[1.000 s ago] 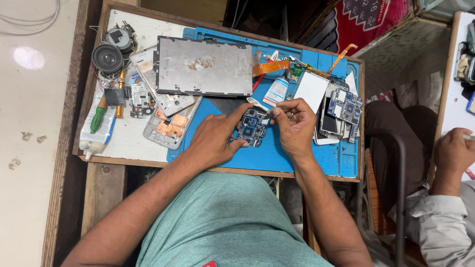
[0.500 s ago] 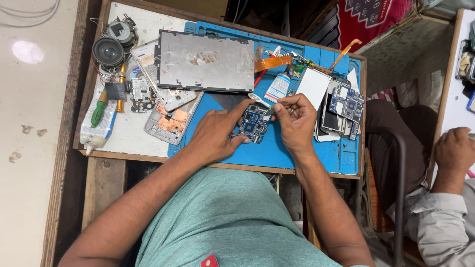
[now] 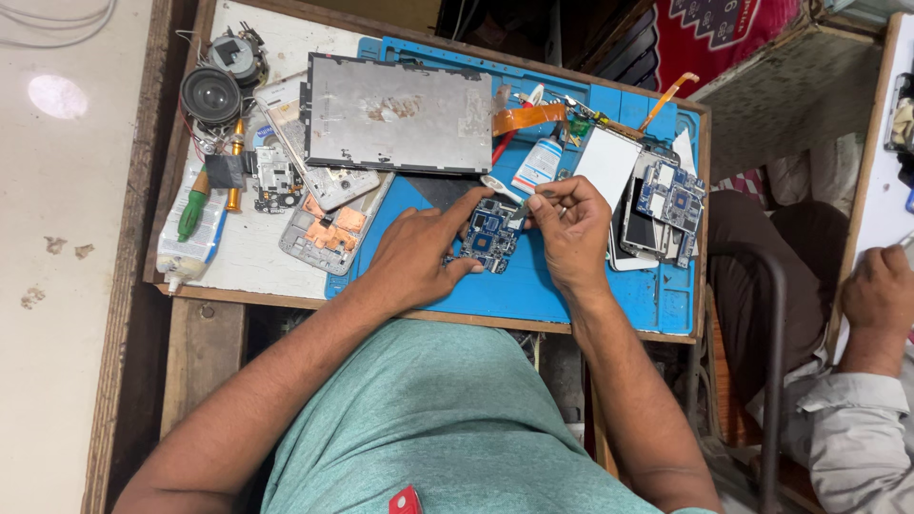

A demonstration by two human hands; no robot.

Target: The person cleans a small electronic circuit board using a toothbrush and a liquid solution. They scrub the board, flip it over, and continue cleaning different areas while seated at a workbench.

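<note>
A small blue circuit board [image 3: 489, 235] lies on the blue work mat [image 3: 533, 290]. My left hand [image 3: 417, 249] presses on the board's left side, forefinger stretched along its top edge. My right hand [image 3: 569, 228] is pinched on a thin tool whose tip touches the board's upper right corner; the tool itself is mostly hidden by the fingers. A white spoon-shaped plastic pry tool [image 3: 497, 187] lies just above the board.
A grey metal back plate [image 3: 400, 114], a phone frame with copper patches [image 3: 328, 228], a speaker [image 3: 209, 95], a green-handled screwdriver [image 3: 192, 211], a small glue bottle [image 3: 539, 164] and another blue board [image 3: 671, 198] crowd the table. Another person's hand [image 3: 881, 290] rests at the right.
My hands have stayed on the board with only slight finger shifts. The view has drifted a little.
</note>
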